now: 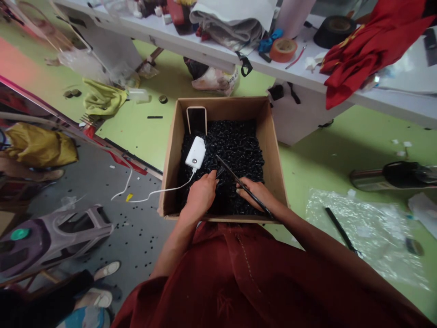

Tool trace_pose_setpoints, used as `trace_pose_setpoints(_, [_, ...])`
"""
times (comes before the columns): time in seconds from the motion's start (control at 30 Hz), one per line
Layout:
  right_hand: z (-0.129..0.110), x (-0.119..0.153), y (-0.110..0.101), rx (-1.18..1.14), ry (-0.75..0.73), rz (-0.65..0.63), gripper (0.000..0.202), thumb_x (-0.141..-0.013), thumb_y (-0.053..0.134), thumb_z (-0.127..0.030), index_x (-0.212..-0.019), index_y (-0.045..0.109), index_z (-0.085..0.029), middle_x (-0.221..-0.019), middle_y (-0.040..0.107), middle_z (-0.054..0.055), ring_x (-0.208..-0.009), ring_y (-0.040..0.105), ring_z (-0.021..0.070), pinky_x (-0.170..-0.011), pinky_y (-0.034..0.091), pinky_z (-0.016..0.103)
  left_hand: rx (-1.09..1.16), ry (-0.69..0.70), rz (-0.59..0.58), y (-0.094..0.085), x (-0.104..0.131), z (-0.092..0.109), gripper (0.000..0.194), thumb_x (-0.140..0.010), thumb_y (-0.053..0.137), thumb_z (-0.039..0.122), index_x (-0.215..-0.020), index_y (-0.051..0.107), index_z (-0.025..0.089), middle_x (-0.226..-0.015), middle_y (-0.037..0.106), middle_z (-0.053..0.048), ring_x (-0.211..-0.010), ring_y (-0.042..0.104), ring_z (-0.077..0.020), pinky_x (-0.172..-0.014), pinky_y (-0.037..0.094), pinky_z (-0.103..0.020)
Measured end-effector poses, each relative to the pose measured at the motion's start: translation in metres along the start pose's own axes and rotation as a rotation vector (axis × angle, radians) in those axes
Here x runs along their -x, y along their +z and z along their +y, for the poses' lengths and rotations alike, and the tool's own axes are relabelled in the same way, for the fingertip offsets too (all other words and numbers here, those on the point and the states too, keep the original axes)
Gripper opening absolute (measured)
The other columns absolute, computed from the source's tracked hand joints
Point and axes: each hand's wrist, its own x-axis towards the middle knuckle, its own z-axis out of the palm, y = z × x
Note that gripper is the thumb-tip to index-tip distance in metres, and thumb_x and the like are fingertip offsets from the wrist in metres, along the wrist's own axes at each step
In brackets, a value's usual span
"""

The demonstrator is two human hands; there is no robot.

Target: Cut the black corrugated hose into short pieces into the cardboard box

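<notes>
An open cardboard box (278, 168) stands in front of me, filled with many small shiny black pieces (235, 141). My left hand (203, 189) is inside it, fingers closed on a small dark piece (221, 171) whose shape is hard to make out. Closed around a long, thin black strip (232, 175) is my right hand (254, 191); the strip slants over the pieces, its far tip close to my left fingers. A white power bank (195, 153) lies on the pieces beside my left hand, its white cable (164, 189) running over the box's left wall.
A dark-screened phone (197, 120) with a pale frame leans against the box's back wall. Beyond is a cluttered white table (300, 73) with tape rolls and red cloth. Clear plastic (368, 232) lies to the right. A purple stool (68, 232) and another person's feet (102, 298) are at left.
</notes>
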Motion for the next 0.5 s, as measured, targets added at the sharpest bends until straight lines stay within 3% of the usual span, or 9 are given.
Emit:
trace_pose_setpoints(0.13, [-0.004, -0.001, -0.002, -0.046, 0.056, 0.047, 0.020, -0.084, 0.048, -0.033, -0.099, 0.056, -0.021, -0.077, 0.065, 0.002, -0.067, 0.061, 0.0170, -0.065, 0.042, 0.026, 0.197, 0.028, 0.038, -0.003, -0.001, -0.003, 0.038, -0.093, 0.039, 0.024, -0.129, 0.051, 0.015, -0.117, 0.065, -0.013, -0.104, 0.062, -0.0212, -0.089, 0.047, -0.033])
trace_pose_setpoints(0.23, [-0.007, -0.001, -0.004, -0.085, 0.060, 0.070, 0.025, -0.084, 0.049, -0.035, -0.104, 0.055, -0.021, -0.085, 0.066, 0.004, -0.074, 0.064, 0.0188, -0.067, 0.044, 0.027, 0.373, 0.013, 0.073, -0.007, 0.000, -0.006, 0.039, -0.091, 0.044, 0.028, -0.127, 0.051, 0.013, -0.109, 0.068, -0.011, -0.096, 0.063, -0.0197, -0.087, 0.047, -0.033])
trace_pose_setpoints(0.37, [-0.007, -0.001, -0.003, -0.088, 0.048, 0.077, 0.031, -0.085, 0.049, -0.039, -0.109, 0.053, -0.020, -0.089, 0.066, 0.005, -0.077, 0.063, 0.0201, -0.070, 0.044, 0.029, 0.603, 0.030, 0.026, -0.011, 0.004, -0.010, 0.033, -0.093, 0.035, 0.031, -0.104, 0.060, 0.014, -0.085, 0.067, -0.005, -0.067, 0.058, -0.0115, -0.069, 0.048, -0.026])
trace_pose_setpoints(0.5, [-0.004, -0.002, -0.002, -0.087, 0.045, 0.078, 0.032, -0.085, 0.048, -0.040, -0.110, 0.052, -0.019, -0.091, 0.066, 0.006, -0.078, 0.062, 0.0200, -0.072, 0.044, 0.030, 0.749, 0.083, -0.030, -0.014, 0.008, -0.011, 0.029, -0.092, 0.036, 0.032, -0.094, 0.060, 0.015, -0.079, 0.063, -0.003, -0.058, 0.051, -0.0072, -0.057, 0.045, -0.021])
